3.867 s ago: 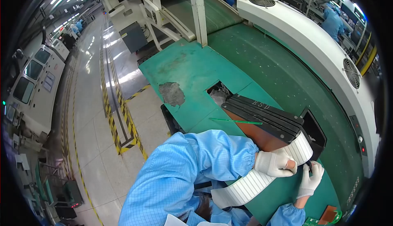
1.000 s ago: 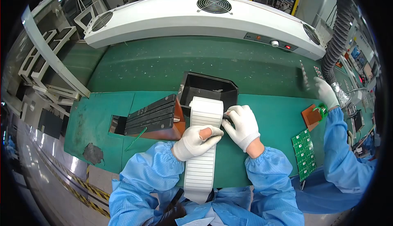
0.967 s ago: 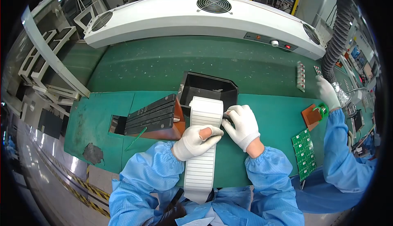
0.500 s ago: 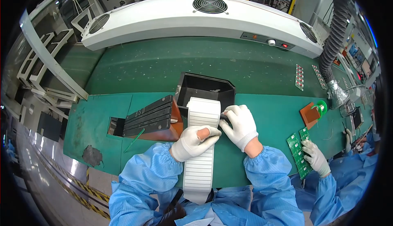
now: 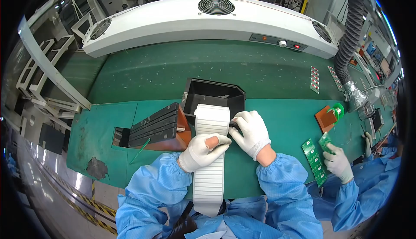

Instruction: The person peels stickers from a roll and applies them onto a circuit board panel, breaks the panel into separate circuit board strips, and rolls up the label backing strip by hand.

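A roll of white labels (image 5: 212, 117) stands at the middle of the bench, and its strip (image 5: 209, 182) runs down toward my body. Across the strip lies my left hand (image 5: 203, 151), gloved in white with a bare thumb tip. Its fingers are curled closed, and whatever they pinch is hidden. Just right of the roll, my right hand (image 5: 250, 131), also gloved, is closed on a small black object (image 5: 233, 123), mostly covered by the fingers. The fingertips of both hands are close together at the roll's right edge.
Behind the roll sits a black bin (image 5: 216, 92). A black-topped orange box (image 5: 158, 128) and a green stick (image 5: 140, 151) lie left. At right, a co-worker's gloved hand (image 5: 339, 164) is near green circuit boards (image 5: 313, 163). A white fan unit (image 5: 208, 26) spans the back.
The co-worker's hand has lifted a small green board away from the longer one. My hands hold nearly the same pose. The whole view has shifted slightly.
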The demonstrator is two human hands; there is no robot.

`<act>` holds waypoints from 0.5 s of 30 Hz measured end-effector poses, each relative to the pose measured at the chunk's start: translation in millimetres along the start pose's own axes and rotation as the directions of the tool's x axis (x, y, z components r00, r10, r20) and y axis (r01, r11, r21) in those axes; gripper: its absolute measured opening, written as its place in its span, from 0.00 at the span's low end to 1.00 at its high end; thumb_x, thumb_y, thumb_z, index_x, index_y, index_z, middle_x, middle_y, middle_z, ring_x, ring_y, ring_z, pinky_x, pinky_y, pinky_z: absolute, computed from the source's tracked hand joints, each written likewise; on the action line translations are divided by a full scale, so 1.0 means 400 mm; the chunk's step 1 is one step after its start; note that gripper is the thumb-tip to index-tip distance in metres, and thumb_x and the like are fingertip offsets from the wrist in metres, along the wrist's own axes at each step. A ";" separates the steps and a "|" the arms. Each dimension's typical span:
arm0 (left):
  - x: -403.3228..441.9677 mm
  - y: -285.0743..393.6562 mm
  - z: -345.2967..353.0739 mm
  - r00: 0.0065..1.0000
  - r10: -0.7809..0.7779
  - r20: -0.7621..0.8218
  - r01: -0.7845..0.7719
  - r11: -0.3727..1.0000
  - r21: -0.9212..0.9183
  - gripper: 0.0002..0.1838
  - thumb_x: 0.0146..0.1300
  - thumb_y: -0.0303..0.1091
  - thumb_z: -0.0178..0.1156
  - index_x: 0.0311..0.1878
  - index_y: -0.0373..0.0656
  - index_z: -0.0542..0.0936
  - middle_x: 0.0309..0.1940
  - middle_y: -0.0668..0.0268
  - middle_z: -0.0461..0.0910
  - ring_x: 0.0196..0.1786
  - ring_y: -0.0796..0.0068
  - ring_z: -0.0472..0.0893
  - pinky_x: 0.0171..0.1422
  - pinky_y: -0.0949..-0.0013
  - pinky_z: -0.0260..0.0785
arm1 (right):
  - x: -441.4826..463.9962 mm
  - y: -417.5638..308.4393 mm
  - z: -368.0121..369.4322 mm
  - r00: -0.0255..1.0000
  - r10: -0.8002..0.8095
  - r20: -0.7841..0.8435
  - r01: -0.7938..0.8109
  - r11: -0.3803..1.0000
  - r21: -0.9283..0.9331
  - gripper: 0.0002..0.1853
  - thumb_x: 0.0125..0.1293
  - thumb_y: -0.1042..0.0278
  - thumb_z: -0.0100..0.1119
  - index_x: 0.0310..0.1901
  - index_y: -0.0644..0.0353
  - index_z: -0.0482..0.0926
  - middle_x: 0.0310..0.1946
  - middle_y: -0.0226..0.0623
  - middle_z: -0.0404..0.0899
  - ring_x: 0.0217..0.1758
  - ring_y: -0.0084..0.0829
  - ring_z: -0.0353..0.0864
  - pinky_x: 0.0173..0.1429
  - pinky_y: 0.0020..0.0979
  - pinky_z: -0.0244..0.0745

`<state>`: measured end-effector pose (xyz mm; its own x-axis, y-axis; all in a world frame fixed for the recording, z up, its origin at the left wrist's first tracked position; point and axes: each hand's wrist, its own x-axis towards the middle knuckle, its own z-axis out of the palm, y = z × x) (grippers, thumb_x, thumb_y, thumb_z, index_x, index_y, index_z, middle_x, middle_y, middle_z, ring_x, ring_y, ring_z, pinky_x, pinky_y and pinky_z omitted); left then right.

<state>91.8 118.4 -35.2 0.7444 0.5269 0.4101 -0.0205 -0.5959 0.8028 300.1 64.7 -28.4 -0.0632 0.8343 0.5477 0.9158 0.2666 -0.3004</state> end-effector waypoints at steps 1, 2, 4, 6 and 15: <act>0.000 0.000 -0.002 1.000 -0.006 0.013 0.006 1.000 0.007 0.09 0.65 0.22 0.66 0.48 0.33 0.84 0.40 0.54 0.88 0.44 0.63 0.89 0.50 0.67 0.82 | 0.000 0.000 0.001 1.000 0.000 0.000 0.000 1.000 0.001 0.11 0.60 0.62 0.70 0.39 0.59 0.82 0.43 0.35 0.80 0.44 0.42 0.76 0.50 0.41 0.72; 0.000 0.000 -0.001 1.000 -0.008 0.013 0.008 1.000 0.009 0.09 0.65 0.22 0.66 0.47 0.33 0.84 0.40 0.54 0.88 0.44 0.63 0.89 0.50 0.66 0.82 | 0.000 -0.001 0.000 1.000 0.002 0.002 -0.002 1.000 0.003 0.11 0.60 0.62 0.70 0.39 0.59 0.82 0.43 0.35 0.80 0.44 0.42 0.76 0.50 0.41 0.72; -0.001 -0.003 0.000 1.000 -0.009 0.013 0.009 1.000 0.013 0.09 0.65 0.22 0.67 0.47 0.33 0.84 0.40 0.54 0.88 0.44 0.63 0.89 0.50 0.66 0.82 | 0.001 -0.002 -0.002 1.000 0.004 0.003 -0.004 1.000 0.008 0.11 0.60 0.62 0.70 0.39 0.59 0.82 0.43 0.35 0.80 0.44 0.42 0.76 0.50 0.41 0.72; -0.001 -0.003 0.000 1.000 -0.018 0.018 0.018 1.000 0.011 0.08 0.65 0.22 0.67 0.47 0.33 0.85 0.40 0.54 0.88 0.44 0.63 0.89 0.50 0.66 0.82 | 0.000 0.000 0.000 1.000 0.004 0.003 -0.004 1.000 0.009 0.11 0.60 0.62 0.70 0.39 0.59 0.82 0.43 0.35 0.80 0.44 0.42 0.76 0.50 0.41 0.72; -0.001 0.000 0.000 0.999 -0.035 0.021 0.035 0.999 -0.010 0.09 0.65 0.22 0.66 0.47 0.33 0.85 0.40 0.54 0.88 0.44 0.63 0.89 0.51 0.67 0.81 | -0.001 0.000 0.002 1.000 0.008 0.008 -0.008 1.000 0.015 0.11 0.60 0.62 0.70 0.39 0.58 0.82 0.43 0.35 0.80 0.45 0.42 0.76 0.50 0.41 0.72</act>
<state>91.4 118.2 -35.3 0.7583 0.5345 0.3731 -0.0010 -0.5715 0.8206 299.9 64.8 -29.2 -0.0594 0.8402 0.5391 0.9100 0.2675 -0.3168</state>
